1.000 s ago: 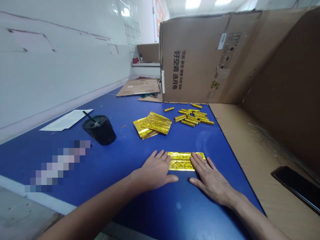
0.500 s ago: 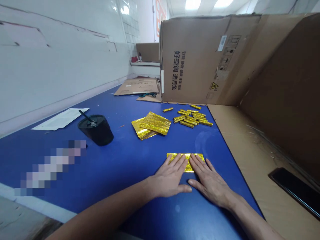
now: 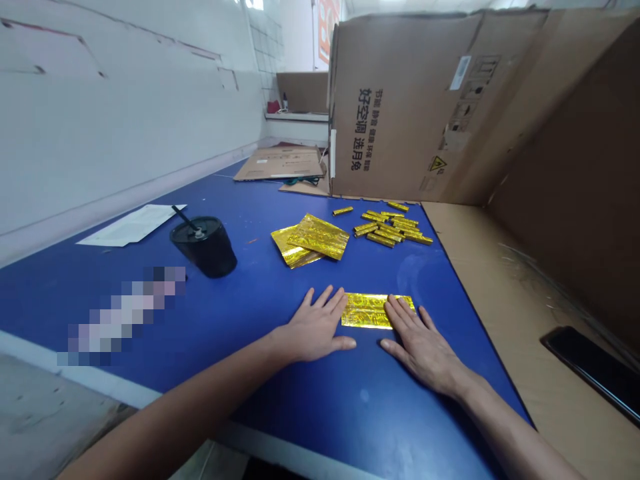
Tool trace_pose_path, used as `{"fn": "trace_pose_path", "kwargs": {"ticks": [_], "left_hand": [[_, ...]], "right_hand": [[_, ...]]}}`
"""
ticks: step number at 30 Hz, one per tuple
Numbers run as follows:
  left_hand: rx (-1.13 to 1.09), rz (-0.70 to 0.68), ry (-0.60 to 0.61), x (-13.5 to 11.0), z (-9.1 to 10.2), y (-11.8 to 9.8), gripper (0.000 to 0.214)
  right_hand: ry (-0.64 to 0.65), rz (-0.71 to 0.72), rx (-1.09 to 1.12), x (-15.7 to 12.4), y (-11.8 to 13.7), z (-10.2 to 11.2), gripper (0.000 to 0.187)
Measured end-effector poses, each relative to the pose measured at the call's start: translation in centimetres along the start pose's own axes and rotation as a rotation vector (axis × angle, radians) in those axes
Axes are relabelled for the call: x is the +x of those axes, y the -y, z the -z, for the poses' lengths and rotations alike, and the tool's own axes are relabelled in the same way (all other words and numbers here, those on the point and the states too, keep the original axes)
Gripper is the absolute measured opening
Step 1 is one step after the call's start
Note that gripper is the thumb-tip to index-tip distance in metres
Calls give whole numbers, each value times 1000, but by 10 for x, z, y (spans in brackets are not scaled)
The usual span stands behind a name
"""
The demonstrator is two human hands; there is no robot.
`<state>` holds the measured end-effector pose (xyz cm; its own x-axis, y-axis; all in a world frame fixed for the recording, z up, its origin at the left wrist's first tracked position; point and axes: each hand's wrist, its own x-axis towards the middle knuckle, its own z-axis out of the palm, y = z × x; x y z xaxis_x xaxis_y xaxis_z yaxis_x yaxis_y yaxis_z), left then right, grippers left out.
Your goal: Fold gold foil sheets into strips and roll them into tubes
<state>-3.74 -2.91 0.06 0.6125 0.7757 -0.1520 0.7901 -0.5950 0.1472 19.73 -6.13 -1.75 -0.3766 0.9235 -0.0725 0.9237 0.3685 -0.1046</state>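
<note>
Two flat hands, left hand and right hand, fingers spread, pressing foil strip ends on blue table, foil sheets beyond.

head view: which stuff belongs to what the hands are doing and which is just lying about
In use: gold foil strip, touched by left hand and right hand; foil sheets; rolled foil sticks.
Lying about: black cup, paper, phone, cardboard box.

A blue table runs along a white wall, tall brown cardboard standing at its far end.
</note>
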Motion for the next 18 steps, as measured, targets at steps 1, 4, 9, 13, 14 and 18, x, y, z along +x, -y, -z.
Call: {"fn": "trace_pose_path", "kwargs": {"ticks": [1,4,9,13,14,18], "left_hand": [[-3,27,-11,2,2,-3,84],[-10,15,-87,10,2,-19,89],[-63,-202,-93,23,-16,-46,91],[-94,-229,-85,26,-25,-46,88],[-97,-229,-83,25,-26,-45,88],[-99,-221,-68,24,-24,-43,90]], "right_hand": [[1,-1,-3,0,0,0,74],[-5,-2,-8,0,1,-1,74],[-5,-17,0,1,4,1,73],[22,-43,11,0,4,5,72],[29,-52,10,0,2,5,72],[29,-178,-19,-3,-10,9,75]]}}
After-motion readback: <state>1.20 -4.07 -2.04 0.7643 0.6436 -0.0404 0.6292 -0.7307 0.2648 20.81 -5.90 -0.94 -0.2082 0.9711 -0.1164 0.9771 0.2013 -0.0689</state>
